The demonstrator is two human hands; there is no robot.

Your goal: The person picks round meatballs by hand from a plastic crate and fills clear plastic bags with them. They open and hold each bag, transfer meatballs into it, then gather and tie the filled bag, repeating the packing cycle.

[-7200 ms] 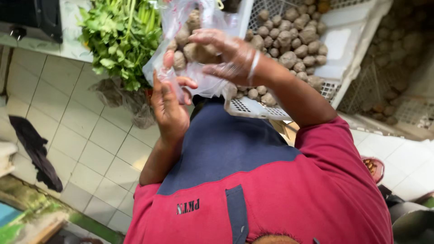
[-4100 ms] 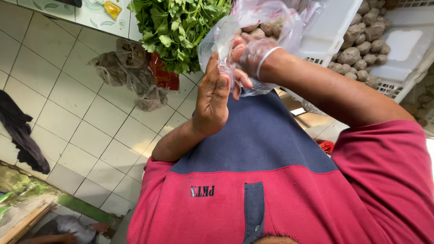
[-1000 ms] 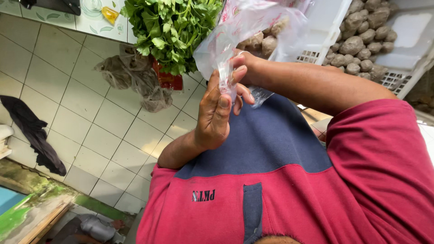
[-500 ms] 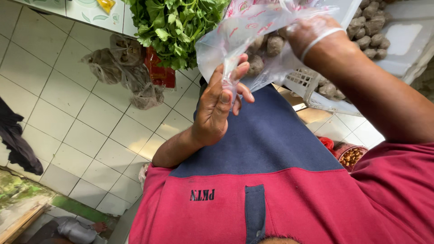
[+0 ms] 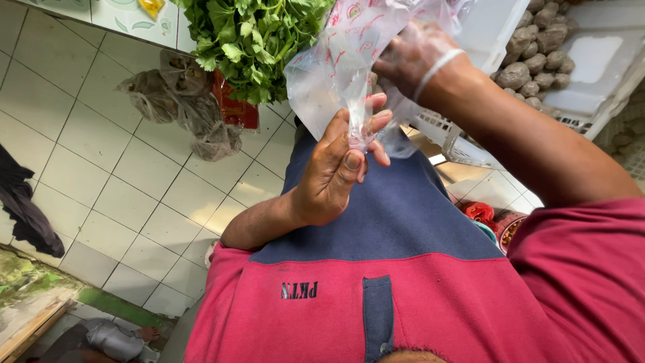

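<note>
My left hand [image 5: 334, 171] is bare and pinches the lower end of a clear plastic bag [image 5: 329, 77] with red print between thumb and fingertips. My right hand [image 5: 411, 57], in a thin see-through glove, grips the bag's upper part, above and to the right of the left hand. The bag is stretched between the two hands in front of my red and blue shirt. What lies inside the bag is hidden by the crumpled plastic.
A bunch of leafy greens [image 5: 255, 33] is just beyond the hands. A white crate [image 5: 591, 60] with several brown round tubers [image 5: 537, 50] sits at the upper right. Crumpled plastic bags [image 5: 191, 107] and a dark cloth [image 5: 27, 212] are against the white tiles [image 5: 101, 154].
My right hand has lifted up and to the right, away from my left, pulling the bag taut. The left hand keeps its pinch on the plastic.
</note>
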